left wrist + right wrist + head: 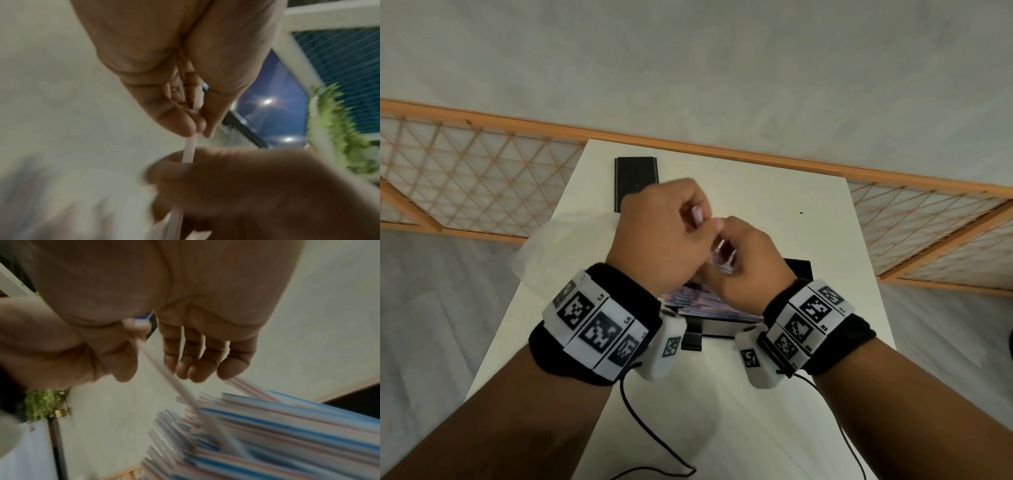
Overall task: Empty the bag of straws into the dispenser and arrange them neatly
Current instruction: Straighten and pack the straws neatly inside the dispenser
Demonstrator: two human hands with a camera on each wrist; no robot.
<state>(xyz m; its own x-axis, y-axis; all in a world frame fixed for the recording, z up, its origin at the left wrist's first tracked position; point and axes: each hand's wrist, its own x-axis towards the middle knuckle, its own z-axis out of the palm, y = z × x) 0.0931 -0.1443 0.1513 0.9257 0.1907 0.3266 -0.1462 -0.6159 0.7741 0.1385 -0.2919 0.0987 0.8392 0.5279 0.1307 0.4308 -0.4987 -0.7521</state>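
Note:
My left hand (690, 210) and right hand (726, 236) meet above a black dispenser tray (799, 270) that holds a heap of blue- and red-striped straws (705, 303). Between them is one pale straw (698, 216). In the left wrist view my left hand (197, 129) pinches this straw (190, 151) at its fingertips, and the straw runs down into the blurred right hand (246, 186). In the right wrist view the straw (164, 369) slants between the thumb and loosely curled fingers of my right hand (154, 373), down to the straw heap (267, 434).
A crumpled clear plastic bag (558, 240) lies at the left edge of the white table (791, 222). A black flat lid or panel (635, 181) rests at the far end. An orange lattice railing (482, 178) runs behind the table. Cables trail near the front.

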